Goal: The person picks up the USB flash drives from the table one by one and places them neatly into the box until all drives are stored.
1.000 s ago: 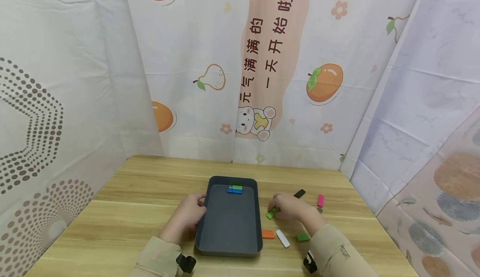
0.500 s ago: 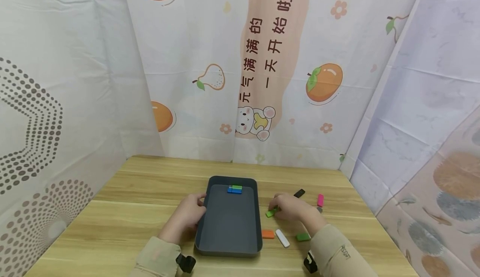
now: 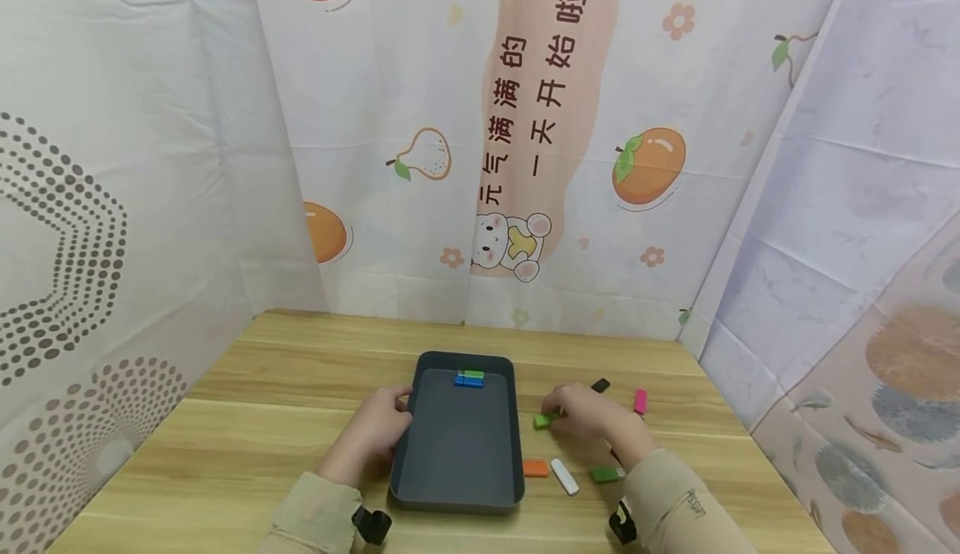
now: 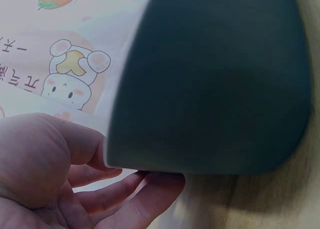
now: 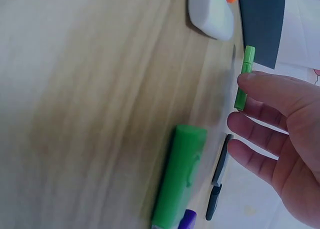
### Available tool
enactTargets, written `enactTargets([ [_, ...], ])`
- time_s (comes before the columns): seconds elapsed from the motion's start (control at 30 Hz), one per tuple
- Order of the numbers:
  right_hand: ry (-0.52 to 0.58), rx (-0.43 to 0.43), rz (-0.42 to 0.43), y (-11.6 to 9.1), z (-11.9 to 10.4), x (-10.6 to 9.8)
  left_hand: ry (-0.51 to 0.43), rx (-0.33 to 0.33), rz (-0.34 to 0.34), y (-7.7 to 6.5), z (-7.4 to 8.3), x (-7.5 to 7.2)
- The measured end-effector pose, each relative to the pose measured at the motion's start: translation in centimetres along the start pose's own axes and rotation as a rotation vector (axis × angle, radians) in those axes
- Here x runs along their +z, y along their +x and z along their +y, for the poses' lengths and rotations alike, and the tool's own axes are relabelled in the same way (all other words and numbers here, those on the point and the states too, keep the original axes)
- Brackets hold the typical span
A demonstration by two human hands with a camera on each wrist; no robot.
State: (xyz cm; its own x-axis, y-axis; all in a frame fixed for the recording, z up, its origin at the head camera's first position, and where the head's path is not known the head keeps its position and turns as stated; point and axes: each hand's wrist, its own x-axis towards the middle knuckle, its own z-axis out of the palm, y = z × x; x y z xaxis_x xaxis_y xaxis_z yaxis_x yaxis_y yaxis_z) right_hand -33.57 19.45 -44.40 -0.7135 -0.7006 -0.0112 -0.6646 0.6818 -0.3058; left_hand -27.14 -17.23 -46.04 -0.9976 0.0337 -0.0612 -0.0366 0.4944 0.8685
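Observation:
My right hand (image 3: 583,412) pinches a light green USB stick (image 5: 248,56) between thumb and index finger, to the right of a dark grey tray (image 3: 457,454). The other fingers are loosely bent. My left hand (image 3: 381,421) holds the tray's left side, with the thumb at the wall and the other fingers at its lower edge in the left wrist view. A blue stick (image 3: 469,381) and a green stick (image 3: 474,374) lie side by side at the tray's far end.
Right of the tray lie an orange stick (image 3: 536,468), a white stick (image 3: 564,477), a darker green stick (image 3: 604,475), a black stick (image 3: 601,385) and a pink stick (image 3: 641,401). A purple piece (image 5: 187,219) shows in the right wrist view. Printed curtains (image 3: 405,237) surround the wooden table (image 3: 300,371).
My right hand has shifted slightly right, and the light green stick has turned to lie more sideways. The left hand and the tray stay put.

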Motion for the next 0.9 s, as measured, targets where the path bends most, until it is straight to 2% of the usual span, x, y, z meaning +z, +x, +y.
enactTargets([
  [0.53, 0.019, -0.020, 0.118, 0.1, 1.0, -1.0, 0.003, -0.003, 0.000, 0.1, 0.1, 0.0],
  [0.9, 0.100, -0.038, 0.192, 0.3, 0.4, -2.1, -0.003, -0.001, -0.003, 0.2, -0.2, 0.0],
])
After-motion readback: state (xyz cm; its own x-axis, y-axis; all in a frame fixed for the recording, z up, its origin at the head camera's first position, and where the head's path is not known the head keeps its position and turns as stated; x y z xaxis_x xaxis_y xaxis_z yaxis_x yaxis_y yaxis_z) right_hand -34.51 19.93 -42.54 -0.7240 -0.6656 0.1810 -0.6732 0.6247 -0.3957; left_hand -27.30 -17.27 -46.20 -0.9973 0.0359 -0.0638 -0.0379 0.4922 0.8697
